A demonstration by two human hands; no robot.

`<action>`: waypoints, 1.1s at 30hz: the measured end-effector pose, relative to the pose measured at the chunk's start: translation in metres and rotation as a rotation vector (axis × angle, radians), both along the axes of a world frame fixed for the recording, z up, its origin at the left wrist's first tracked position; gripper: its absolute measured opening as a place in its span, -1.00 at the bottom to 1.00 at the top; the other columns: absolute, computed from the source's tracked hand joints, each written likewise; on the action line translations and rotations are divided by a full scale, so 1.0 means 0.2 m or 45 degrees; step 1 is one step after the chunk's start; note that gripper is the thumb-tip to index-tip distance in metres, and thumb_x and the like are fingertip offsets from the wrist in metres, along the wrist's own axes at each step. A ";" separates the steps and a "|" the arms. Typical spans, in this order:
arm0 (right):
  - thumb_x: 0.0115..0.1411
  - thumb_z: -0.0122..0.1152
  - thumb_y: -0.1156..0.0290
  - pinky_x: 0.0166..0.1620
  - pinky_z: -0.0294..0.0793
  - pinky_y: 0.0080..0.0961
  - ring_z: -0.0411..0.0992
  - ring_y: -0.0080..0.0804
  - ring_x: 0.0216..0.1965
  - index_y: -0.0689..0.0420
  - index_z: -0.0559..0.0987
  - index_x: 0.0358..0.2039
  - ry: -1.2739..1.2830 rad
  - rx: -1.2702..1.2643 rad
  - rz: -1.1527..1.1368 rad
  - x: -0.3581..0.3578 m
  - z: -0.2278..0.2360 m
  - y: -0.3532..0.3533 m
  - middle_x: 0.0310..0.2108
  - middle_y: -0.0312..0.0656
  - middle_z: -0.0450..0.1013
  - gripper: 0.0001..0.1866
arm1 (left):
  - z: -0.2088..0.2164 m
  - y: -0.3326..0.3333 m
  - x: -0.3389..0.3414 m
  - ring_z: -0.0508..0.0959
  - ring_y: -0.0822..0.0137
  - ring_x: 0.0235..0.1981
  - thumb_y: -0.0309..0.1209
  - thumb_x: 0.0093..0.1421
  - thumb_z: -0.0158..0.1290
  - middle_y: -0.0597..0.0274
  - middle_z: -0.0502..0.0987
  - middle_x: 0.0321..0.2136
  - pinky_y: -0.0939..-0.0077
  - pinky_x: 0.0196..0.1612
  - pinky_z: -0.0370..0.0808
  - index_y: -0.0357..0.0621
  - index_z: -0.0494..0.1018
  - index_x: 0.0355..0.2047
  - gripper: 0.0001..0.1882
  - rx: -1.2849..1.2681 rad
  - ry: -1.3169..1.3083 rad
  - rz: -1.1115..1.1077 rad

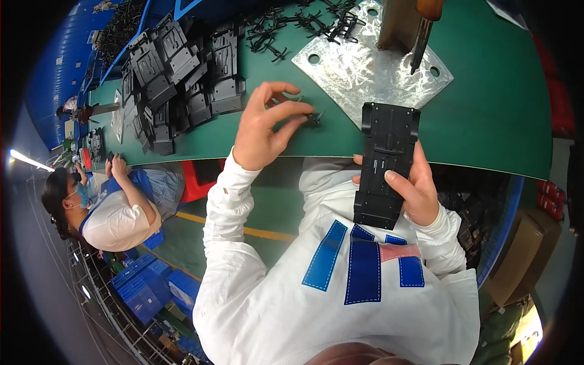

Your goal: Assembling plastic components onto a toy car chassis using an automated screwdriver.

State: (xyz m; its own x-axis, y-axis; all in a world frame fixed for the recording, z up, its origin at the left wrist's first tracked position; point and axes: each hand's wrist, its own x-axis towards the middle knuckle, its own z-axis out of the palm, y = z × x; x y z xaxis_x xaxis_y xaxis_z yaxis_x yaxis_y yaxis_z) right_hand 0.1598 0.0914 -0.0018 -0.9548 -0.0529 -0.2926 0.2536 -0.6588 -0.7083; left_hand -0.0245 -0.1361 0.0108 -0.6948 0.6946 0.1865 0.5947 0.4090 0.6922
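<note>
My right hand (423, 191) grips a long black plastic panel (384, 159) upright over the table's front edge, its thumb on the face and fingers behind. The panel has raised ribs and small holes. Left of it, my left hand (261, 128) is raised just over the green table, thumb and fingertips pinched on a small black plastic piece (314, 118). That piece is slightly blurred, with thin prongs. Beyond the left hand lie loose small black pronged pieces (267, 36). Similar black panels (161, 67) are heaped on the table to the left.
A silvery metal plate (365, 79) with corner holes lies ahead, carrying an upright metal post (398, 24). A dark-tipped tool with a wooden handle (429, 9) hangs beside the post. At left, a masked co-worker (115, 213) sits along the green table (486, 115). Blue bins (143, 286) stand behind.
</note>
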 end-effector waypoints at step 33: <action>0.32 -0.05 0.59 0.28 0.29 -0.37 0.26 -0.32 0.29 0.13 -0.16 0.49 0.124 -0.102 0.043 -0.03 0.01 -0.07 0.35 -0.04 0.13 -0.20 | 0.19 0.29 0.32 0.57 0.33 -0.44 -0.69 -0.18 0.37 0.26 0.65 -0.46 0.50 -0.34 0.47 -0.17 0.67 -0.39 -0.71 0.208 0.089 0.057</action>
